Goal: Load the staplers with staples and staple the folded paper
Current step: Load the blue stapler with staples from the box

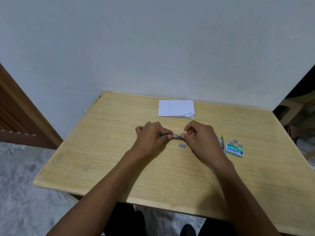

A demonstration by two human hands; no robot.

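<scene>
Head view, wooden table (102, 159) against a pale wall.

- Left hand (151, 133): fingers curled, thumb and fingertips pinching the left end of a small metal stapler (175, 135).
- Right hand (199, 135): fingers curled, pinching the right end of the same stapler. Narrow grip on both sides.
- Stapler: lies roughly level between the 2 hands, near the table's middle and low over the surface. Cannot tell whether it touches the wood, or whether its magazine is open.
- 1 loose staple strip (182, 145) lies on the table just in front of the stapler, apart from both hands.
- Folded paper (176, 108): flat near the far edge, well apart from the hands, its layers fanned at the near right corner.
- Staple box (234, 149): green, marked "No 10", to the right of the right hand. Several more staple pieces (235, 141) lie just behind it.
- Second stapler (221, 140): yellow and grey, just left of the box, partly hidden by the right wrist.
</scene>
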